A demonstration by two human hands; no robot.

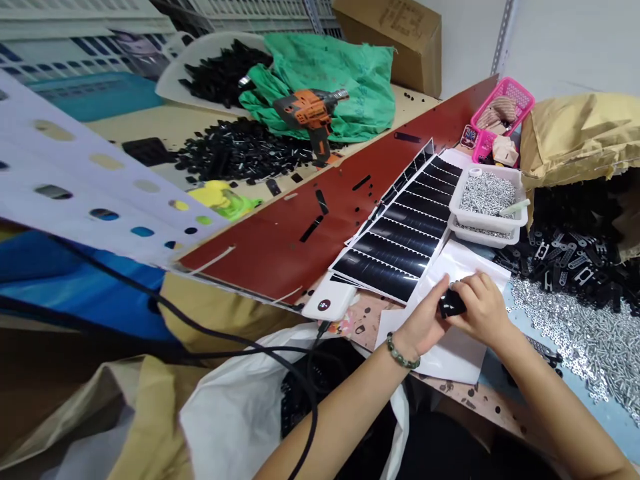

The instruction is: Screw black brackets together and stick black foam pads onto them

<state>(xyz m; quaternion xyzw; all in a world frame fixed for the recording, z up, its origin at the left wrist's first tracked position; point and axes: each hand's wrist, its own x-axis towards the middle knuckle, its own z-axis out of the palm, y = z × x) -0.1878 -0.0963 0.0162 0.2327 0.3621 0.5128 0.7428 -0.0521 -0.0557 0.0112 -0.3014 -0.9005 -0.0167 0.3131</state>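
Both hands meet over white backing paper (455, 357) at the bench's near edge. My left hand (425, 320), with a beaded bracelet on its wrist, is closed on a small black part (452, 303). From the other side, the fingers of my right hand (481, 303) grip the same black part; its exact kind is too small to tell. Just beyond the hands lie sheets of black strip stickers (400, 230). Stacked white tubs (487, 197) of silver screws stand behind my right hand, and loose screws and nuts (585, 347) spread to its right.
Black plastic pieces (570, 263) spill from a brown sack (585, 133) at right. A white power bank (327, 300) with a cable sits left of the stickers. Across the reddish-brown board (280, 247) are an orange cordless driver (310, 110) and a pile of black parts (240, 150).
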